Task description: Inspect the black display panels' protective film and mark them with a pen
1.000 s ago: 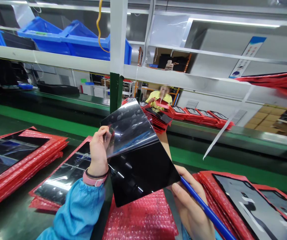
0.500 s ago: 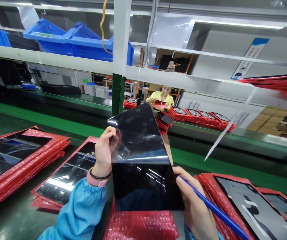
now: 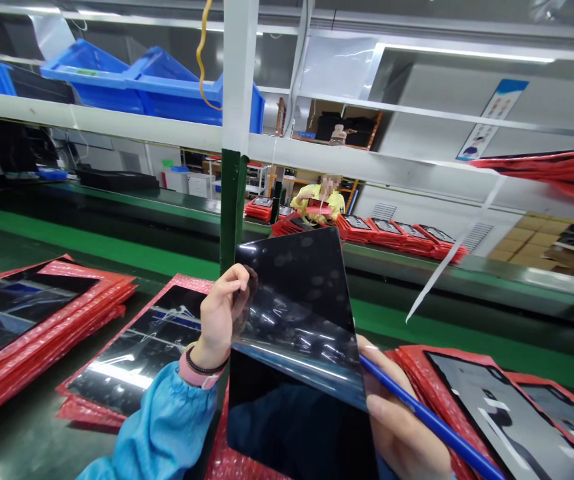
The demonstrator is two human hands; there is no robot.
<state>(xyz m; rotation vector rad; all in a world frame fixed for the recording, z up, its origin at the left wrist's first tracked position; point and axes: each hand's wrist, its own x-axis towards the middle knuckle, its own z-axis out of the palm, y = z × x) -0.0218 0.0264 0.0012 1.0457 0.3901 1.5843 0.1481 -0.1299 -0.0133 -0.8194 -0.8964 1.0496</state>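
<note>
I hold up a glossy black screen panel [image 3: 297, 320], tilted and marked with smudges and light reflections. My left hand [image 3: 221, 317], closed, pinches its left edge near the upper corner. At the panel's right edge, my right hand [image 3: 407, 413] is closed on both the panel and a long blue pen-like stick [image 3: 431, 420], which slants down to the right. Some of the right fingers are hidden behind the panel. Beneath it lies red bubble wrap [image 3: 247, 467], largely covered from sight.
Stacked red bubble sleeves with dark panels [image 3: 31, 313] lie left, beside another wrapped panel [image 3: 141, 353]. Grey-backed panels [image 3: 497, 407] rest on red sleeves at right. A green-and-white post [image 3: 231, 200] stands ahead; blue bins [image 3: 167, 87] sit overhead. A person in yellow [image 3: 319, 200] works across the line.
The panel has moved slightly right and down and tilted, so its reflections have shifted. Both hands have moved with it and keep their hold.
</note>
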